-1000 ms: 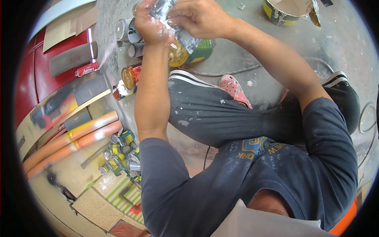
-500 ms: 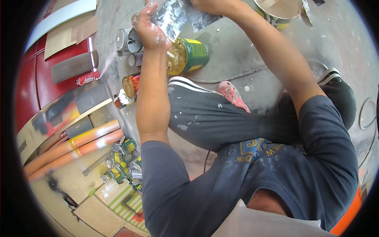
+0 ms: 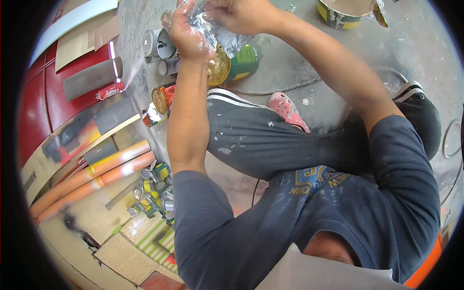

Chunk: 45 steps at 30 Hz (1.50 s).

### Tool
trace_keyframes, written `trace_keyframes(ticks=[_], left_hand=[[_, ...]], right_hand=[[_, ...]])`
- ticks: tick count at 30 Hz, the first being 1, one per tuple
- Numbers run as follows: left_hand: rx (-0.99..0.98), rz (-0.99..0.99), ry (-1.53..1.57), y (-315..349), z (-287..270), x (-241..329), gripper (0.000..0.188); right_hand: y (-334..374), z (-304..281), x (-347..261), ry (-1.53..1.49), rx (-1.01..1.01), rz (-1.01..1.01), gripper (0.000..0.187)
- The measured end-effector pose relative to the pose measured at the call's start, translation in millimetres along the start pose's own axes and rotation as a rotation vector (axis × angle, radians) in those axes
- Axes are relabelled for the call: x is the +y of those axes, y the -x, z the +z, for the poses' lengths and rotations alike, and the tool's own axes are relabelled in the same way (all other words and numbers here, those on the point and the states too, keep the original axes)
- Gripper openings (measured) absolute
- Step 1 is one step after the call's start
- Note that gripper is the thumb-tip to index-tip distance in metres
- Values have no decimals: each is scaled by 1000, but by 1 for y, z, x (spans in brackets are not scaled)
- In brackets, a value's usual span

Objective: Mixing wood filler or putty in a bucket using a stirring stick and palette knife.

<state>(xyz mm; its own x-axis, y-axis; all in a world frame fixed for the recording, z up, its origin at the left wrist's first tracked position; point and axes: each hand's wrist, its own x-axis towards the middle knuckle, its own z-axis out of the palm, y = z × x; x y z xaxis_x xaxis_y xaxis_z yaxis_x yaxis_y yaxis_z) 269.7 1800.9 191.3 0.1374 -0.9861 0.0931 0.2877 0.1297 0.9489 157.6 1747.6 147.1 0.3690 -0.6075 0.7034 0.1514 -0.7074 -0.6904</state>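
At the top of the view, my left hand (image 3: 189, 35) is closed round a thin, shiny metal plate (image 3: 202, 24) smeared with whitish paste. My right hand (image 3: 247, 15) grips a thin, flat metal spreader (image 3: 233, 42), which overlaps the plate, its blade pointing down. White paste marks the fingers and palm of my left hand. Below the two pieces, a green and yellow tin (image 3: 245, 63) lies on its side. Part of its yellowish end is covered by my left hand and the spreader.
Several small cans (image 3: 151, 43) stand left of my left wrist, with an orange-red can (image 3: 162, 98) nearer. An open bucket of beige paste (image 3: 340, 17) is at top right. A hose (image 3: 295, 88) crosses the floor beyond a pink clog (image 3: 286, 108). Orange tubes (image 3: 96, 179) lie left.
My right hand has moved left and slightly down, bringing the spreader over the plate. The two pieces stood more apart before. My left hand stays nearly in place.
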Motion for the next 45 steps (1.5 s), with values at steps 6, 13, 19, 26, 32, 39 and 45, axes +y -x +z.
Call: trace_keyframes(ticks=[6,13,19,26,32,39,45], left_hand=[[25,-8,-26,0,-6,0,44],[-4,8,9,-2,-7,-1,45],[192,168,-284,-4,0,18,50],[138,127,-29,-4,0,29,48],[152,141,-19,-10,0,26,48],[383,162,-98,-24,-25,22,36],[155,-337,-157,-28,-65,-4,25]], right_hand=[[3,4,3,-143,-92,48,8],[10,18,6,-37,-115,127,14],[0,12,-9,-213,-238,192,19],[-25,-51,21,268,-8,99,13],[-5,-12,24,165,-39,74,16],[-6,5,-20,9,-24,87,18],[-4,12,0,-130,156,187,22]])
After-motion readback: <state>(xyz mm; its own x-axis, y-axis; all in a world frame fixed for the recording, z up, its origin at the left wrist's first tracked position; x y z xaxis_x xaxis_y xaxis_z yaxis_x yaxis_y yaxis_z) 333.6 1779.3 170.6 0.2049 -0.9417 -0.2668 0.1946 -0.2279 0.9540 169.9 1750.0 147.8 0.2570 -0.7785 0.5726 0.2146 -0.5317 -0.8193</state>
